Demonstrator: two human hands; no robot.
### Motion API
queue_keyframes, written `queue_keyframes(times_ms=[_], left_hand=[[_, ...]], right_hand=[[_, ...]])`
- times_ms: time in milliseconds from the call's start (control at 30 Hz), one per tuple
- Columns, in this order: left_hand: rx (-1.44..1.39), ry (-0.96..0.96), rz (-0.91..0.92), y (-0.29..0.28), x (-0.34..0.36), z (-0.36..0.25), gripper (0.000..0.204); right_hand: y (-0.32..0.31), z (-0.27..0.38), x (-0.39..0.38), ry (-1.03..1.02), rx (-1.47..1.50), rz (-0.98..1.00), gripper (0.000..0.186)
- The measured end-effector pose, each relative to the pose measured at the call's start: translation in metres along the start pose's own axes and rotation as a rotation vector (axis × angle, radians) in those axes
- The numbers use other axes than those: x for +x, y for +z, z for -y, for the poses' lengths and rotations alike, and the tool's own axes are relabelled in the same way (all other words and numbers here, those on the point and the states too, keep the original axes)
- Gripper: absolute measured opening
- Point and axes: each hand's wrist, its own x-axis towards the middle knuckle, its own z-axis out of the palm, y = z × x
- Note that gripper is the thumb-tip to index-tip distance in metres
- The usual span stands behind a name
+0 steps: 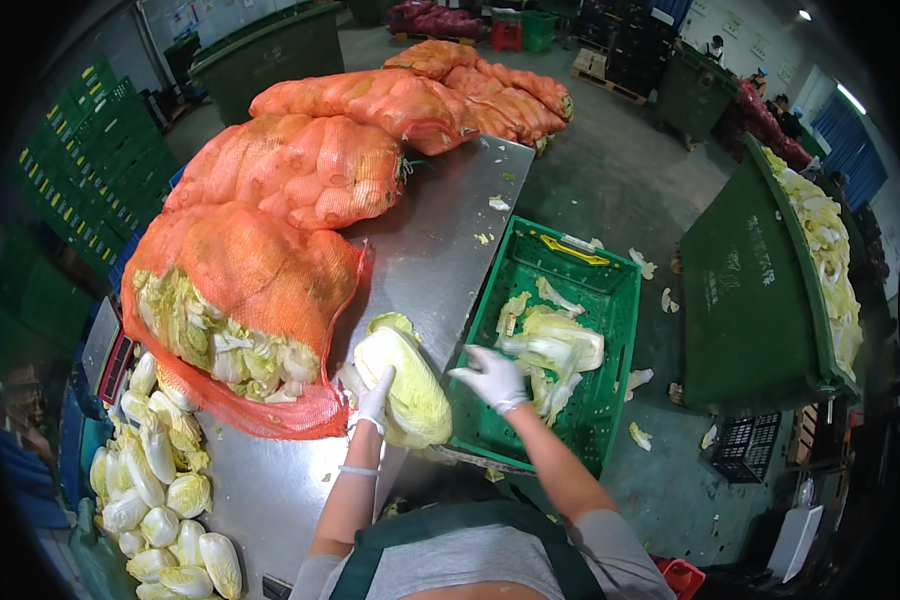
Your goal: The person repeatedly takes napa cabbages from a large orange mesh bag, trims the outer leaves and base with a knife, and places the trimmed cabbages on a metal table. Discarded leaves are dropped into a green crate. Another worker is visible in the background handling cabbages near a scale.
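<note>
A pale napa cabbage (415, 395) rests at the edge of the metal table (440, 230), and my gloved left hand (372, 402) grips its left side, thumb on top. To the right, my gloved right hand (494, 380) hovers over the near left side of a green plastic crate (500, 435). Its fingers point left with the thumb apart, slightly blurred, and nothing shows in them. Loose cabbage leaves (555, 335) lie inside the crate. Left of the held cabbage, an open orange mesh sack (260, 255) spills out more cabbages and leaves.
Trimmed cabbages (155, 490) are heaped at the lower left beside a scale (110, 350). More full mesh sacks (290, 165) line the table's far side. A large green bin (760, 290) full of leaves stands right, and leaf scraps (640, 436) litter the floor.
</note>
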Motion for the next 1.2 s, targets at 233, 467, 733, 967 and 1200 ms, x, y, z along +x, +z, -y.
queue_keyframes(times_ms=[233,467,733,967,1200], left_hand=[[0.111,0.154,-0.122,0.023,-0.018,-0.011,0.078],[0.247,0.215,-0.159,0.073,-0.036,-0.035,0.098],[-0.085,0.11,-0.015,0.048,-0.042,-0.032,0.078],[-0.549,-0.21,0.503,-0.044,-0.065,-0.046,0.087],[-0.189,-0.234,0.94,0.002,-0.136,-0.104,0.089]], right_hand=[[0.062,0.038,0.053,-0.136,-0.22,0.238,0.067],[0.065,0.022,0.066,-0.044,-0.254,0.195,0.059],[0.08,-0.03,0.083,0.14,0.014,0.13,0.029],[-0.016,-0.092,0.03,0.106,-0.002,0.024,0.032],[-0.122,0.037,-0.051,-0.025,0.168,0.143,0.03]])
